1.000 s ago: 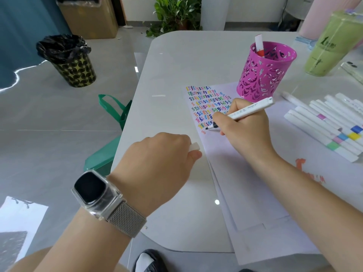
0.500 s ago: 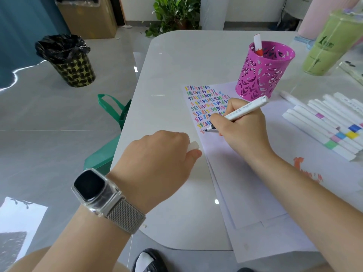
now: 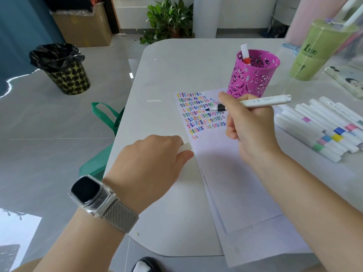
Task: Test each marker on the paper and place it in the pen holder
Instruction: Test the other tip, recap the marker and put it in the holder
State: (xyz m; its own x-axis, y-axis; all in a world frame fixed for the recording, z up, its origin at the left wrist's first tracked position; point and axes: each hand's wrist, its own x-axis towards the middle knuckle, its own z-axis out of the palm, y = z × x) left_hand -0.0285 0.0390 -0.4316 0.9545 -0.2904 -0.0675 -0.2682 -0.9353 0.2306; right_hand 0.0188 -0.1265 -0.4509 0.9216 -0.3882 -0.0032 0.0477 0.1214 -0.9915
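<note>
My right hand (image 3: 249, 126) grips a white marker (image 3: 261, 102), uncapped, held above the paper (image 3: 225, 173) with its tip pointing left over the rows of coloured squiggles (image 3: 200, 112). A fresh orange squiggle (image 3: 195, 137) sits alone at the bottom left of the rows. My left hand (image 3: 155, 163) rests as a fist on the table beside the paper, holding the white marker cap (image 3: 185, 147) between thumb and fingers. The pink pen holder (image 3: 253, 73) stands behind the paper with one red-banded marker (image 3: 245, 54) in it. Several capped markers (image 3: 322, 132) lie to the right.
A green drink cup (image 3: 318, 50) and a phone (image 3: 345, 81) stand at the far right. The table's rounded edge (image 3: 137, 75) runs along the left; beyond it are a green bag (image 3: 106, 122) and a bin (image 3: 62, 69) on the floor.
My right hand has lifted the marker off the paper and swung it level, up and to the right. An orange squiggle is left where the tip was. The left hand stayed put.
</note>
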